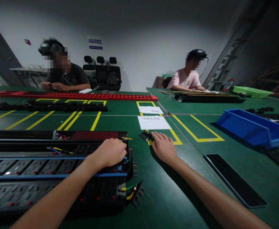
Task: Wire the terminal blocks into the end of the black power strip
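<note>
My left hand is closed over the right end of a black power strip, its fingers curled and mostly hidden from the camera. To the right, my right hand reaches forward low over the green table, fingertips bent onto a small black end cap. The thumb side of that grip is partly hidden. Nearer to me lie a blue-edged power strip and another black power strip with red indicator dots. From the nearest strip's end, green and yellow wires run to a loose black end cap.
A phone-like black slab and a blue bin are on the right. Paper labels lie ahead, with a long red rack beyond. Two people sit across the table. A green tray stands far right.
</note>
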`<action>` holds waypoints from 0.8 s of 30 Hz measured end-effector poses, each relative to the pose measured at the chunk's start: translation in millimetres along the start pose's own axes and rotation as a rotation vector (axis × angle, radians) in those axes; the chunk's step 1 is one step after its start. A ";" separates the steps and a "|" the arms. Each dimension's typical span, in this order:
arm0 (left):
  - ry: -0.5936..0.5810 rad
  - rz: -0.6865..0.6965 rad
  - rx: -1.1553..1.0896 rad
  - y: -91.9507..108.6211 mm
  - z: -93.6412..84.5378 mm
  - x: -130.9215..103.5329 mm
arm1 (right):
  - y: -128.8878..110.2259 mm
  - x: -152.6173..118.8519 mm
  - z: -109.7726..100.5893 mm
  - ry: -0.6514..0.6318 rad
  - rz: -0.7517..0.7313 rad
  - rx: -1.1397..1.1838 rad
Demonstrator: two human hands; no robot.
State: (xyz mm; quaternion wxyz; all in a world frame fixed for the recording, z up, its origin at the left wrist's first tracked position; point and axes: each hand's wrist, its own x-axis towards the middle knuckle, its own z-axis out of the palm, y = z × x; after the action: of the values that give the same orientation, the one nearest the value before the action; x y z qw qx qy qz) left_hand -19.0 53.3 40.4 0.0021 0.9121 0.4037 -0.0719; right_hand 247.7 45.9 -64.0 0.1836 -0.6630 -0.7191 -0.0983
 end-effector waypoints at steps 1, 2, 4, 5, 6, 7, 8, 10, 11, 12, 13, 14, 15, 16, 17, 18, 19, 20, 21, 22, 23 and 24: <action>0.005 0.001 -0.007 -0.1 0.3 0.0 | 0.1 -0.1 0.1 -0.009 0.003 0.002; 0.010 0.002 -0.017 -0.2 0.8 0.0 | 0.4 -0.1 -0.1 -0.013 0.005 0.006; 0.021 0.001 -0.042 -0.4 1.6 0.1 | 1.5 0.2 -0.6 -0.009 0.008 0.006; 0.025 0.000 -0.052 -0.5 1.9 0.2 | 2.1 0.4 -0.8 -0.004 0.007 0.004; 0.028 -0.002 -0.058 -0.5 2.0 0.3 | 2.5 0.6 -1.0 0.001 0.006 0.002; 0.029 -0.004 -0.060 -0.5 2.1 0.3 | 2.8 0.7 -1.2 0.006 0.006 0.000; 0.029 -0.005 -0.057 -0.5 1.9 0.3 | 2.8 0.8 -1.3 0.008 0.006 -0.001; 0.025 -0.006 -0.042 -0.3 1.4 0.2 | 2.3 0.8 -1.8 0.008 0.006 -0.002; 0.021 -0.005 -0.033 -0.3 1.0 0.1 | 2.0 0.8 -2.1 0.005 0.006 -0.003; 0.017 -0.004 -0.026 -0.2 0.7 0.0 | 1.7 0.8 -2.2 0.000 0.006 -0.003; 0.012 -0.003 -0.022 -0.1 0.4 -0.1 | 1.6 1.0 -2.3 -0.004 0.006 -0.002; 0.009 -0.004 -0.021 0.0 0.3 -0.1 | 1.7 1.1 -2.2 -0.009 0.006 0.001; 0.009 -0.005 -0.023 0.0 0.3 0.0 | 2.1 1.3 -1.9 -0.013 0.005 0.007; 0.011 -0.006 -0.028 0.0 0.4 0.1 | 2.6 1.6 -1.5 -0.015 0.003 0.017; 0.016 -0.006 -0.034 0.1 0.5 0.3 | 3.4 1.9 -0.8 -0.017 0.001 0.028; 0.019 -0.006 -0.039 0.1 0.6 0.4 | 4.2 2.1 0.0 -0.017 -0.003 0.040; 0.021 -0.004 -0.040 0.2 0.7 0.5 | 5.0 2.3 0.7 -0.017 -0.009 0.052; 0.019 -0.003 -0.038 0.3 0.6 0.5 | 5.7 2.4 1.4 -0.015 -0.015 0.063; 0.014 -0.003 -0.032 0.5 0.5 0.5 | 6.3 2.4 2.0 -0.013 -0.021 0.071; 0.007 -0.004 -0.023 0.7 0.3 0.5 | 6.8 2.5 2.5 -0.010 -0.028 0.077; 0.000 -0.005 -0.013 0.8 0.0 0.4 | 7.1 2.4 2.7 -0.007 -0.034 0.080; -0.006 -0.006 -0.005 1.0 -0.2 0.3 | 7.3 2.4 2.7 -0.004 -0.038 0.081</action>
State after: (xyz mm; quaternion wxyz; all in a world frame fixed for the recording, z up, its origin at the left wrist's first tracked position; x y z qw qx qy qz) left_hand -18.1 52.8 40.5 0.0056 0.9107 0.4064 -0.0738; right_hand 254.4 49.9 -66.3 0.2069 -0.6415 -0.7352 -0.0712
